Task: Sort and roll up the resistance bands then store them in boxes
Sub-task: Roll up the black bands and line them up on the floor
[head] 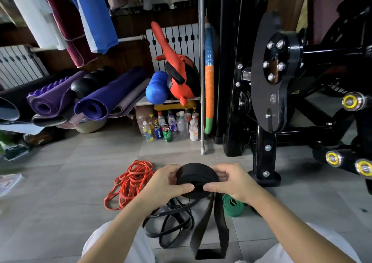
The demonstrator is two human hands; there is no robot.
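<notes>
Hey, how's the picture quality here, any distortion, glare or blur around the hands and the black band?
Head view: wide-angle distortion curves the radiator at the left edge; the left hand, right hand and rolled black band are sharp, though the band's dark surface shows little detail; small glints on the machine bolts; soft light, faint shadows on the floor.

Left forearm [124,222] and right forearm [285,218], both bare, enter from the lower edge and converge at centre. Left hand [169,184] grips the left side of the black band roll [196,173], thumb across the near face and fingers curled behind. Right hand [231,184] mirrors this on the right side; thumb tips close, not touching.
</notes>
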